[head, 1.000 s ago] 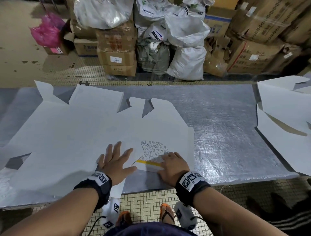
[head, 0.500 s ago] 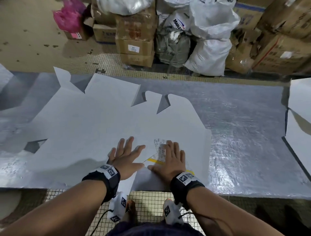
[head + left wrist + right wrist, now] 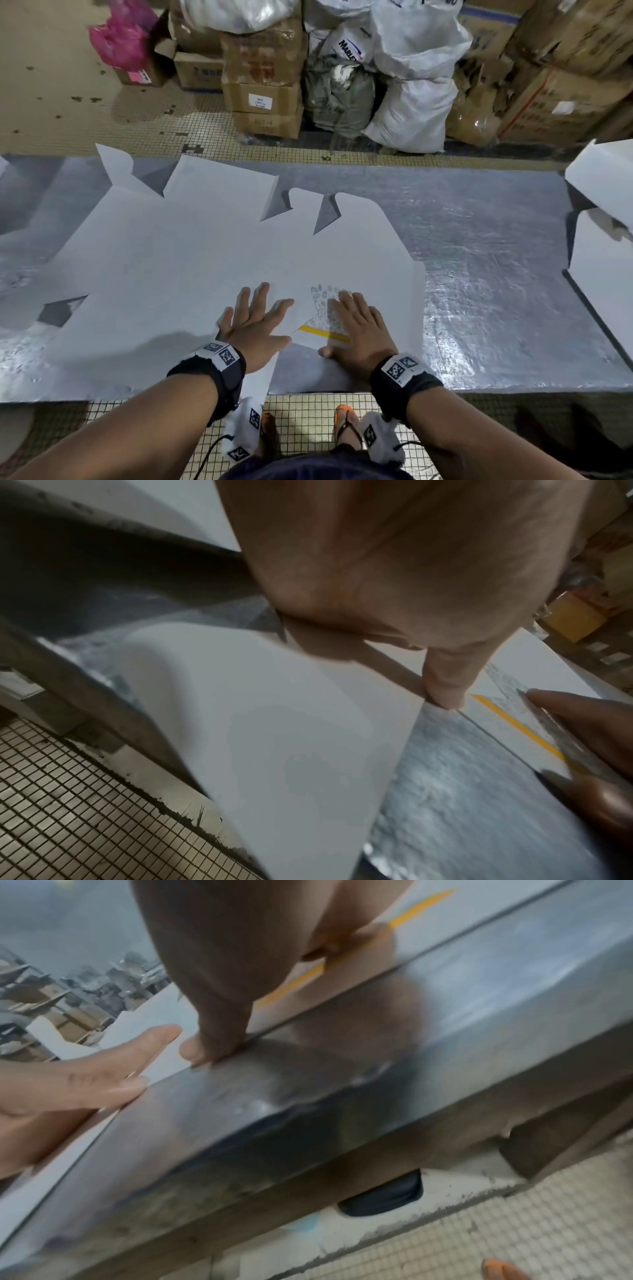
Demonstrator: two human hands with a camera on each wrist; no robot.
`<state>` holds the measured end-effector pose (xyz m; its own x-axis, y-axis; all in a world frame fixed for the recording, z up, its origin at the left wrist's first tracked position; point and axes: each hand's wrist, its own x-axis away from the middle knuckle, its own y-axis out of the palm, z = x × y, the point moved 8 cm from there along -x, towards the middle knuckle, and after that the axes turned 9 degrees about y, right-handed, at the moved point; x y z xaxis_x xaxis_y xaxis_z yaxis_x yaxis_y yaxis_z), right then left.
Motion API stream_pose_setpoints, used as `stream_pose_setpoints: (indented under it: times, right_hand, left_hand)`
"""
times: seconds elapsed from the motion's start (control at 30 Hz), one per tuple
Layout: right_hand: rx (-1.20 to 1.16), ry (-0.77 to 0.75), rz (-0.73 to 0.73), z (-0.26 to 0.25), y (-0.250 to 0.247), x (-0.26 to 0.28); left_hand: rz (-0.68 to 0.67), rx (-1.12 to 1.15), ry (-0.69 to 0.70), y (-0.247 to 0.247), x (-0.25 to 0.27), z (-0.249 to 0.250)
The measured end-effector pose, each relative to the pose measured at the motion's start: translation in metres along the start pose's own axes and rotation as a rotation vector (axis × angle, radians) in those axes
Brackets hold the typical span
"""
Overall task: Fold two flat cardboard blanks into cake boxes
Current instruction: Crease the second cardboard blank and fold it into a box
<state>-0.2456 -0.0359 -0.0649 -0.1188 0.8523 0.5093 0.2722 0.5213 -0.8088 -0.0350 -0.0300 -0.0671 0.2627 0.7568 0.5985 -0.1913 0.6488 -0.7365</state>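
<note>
Because it is a thin, wide sheet of white card, the blank (image 3: pixel 191 274) looks light and springy: stiff enough to hold a crease, yet apt to slide on the shiny metal table (image 3: pixel 496 274) and to buckle if lifted by one corner. It lies flat across the table's left and middle, its near edge at the table's front lip, with one narrow tab hanging over that lip between the wrists. Both hands are flat and spread, clasping nothing. The left hand (image 3: pixel 255 329) presses the plain white panel; the right hand (image 3: pixel 356 332) presses a flap (image 3: pixel 318 322) folded back to show a printed pattern and a yellow stripe, its thumb at the flap's near fold. So the card sits wholly under the palms, not between fingers. Best hold, I judge, is along the scored lines: one palm pinning the panel, the other running down the fold. More white card (image 3: pixel 603 240) lies well apart at the table's right end, probably the second blank.
</note>
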Motion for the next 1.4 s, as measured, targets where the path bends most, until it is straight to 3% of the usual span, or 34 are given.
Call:
stream_pose_setpoints:
  times: [0.17, 0.37, 0.5, 0.7, 0.93, 1.17, 1.4]
  right_hand:
    - [-0.102, 0.144, 0.055, 0.002, 0.000, 0.008]
    - [-0.034, 0.021, -0.013, 0.022, -0.009, 0.013]
    - [-0.038, 0.091, 0.033, 0.057, -0.009, 0.027]
    - [-0.075, 0.159, 0.089, 0.059, -0.008, 0.030]
    - [0.030, 0.044, 0.022, 0.082, -0.014, 0.031]
    - [0.020, 0.134, 0.082, 0.092, -0.013, 0.042]
    - [0.258, 0.054, -0.074, 0.090, -0.016, 0.046]
  left_hand:
    - [0.009, -0.035, -0.023, 0.000, 0.000, 0.000]
    - [-0.005, -0.024, 0.002, -0.001, 0.003, 0.005]
    - [-0.015, -0.051, 0.008, 0.000, 0.001, 0.004]
    - [-0.039, -0.066, 0.005, 0.001, 0.002, 0.004]
    - [-0.050, -0.073, 0.006, 0.002, 0.001, 0.004]
    - [-0.038, -0.088, -0.004, 0.003, -0.001, 0.003]
    - [-0.038, -0.055, -0.001, 0.002, 0.000, 0.004]
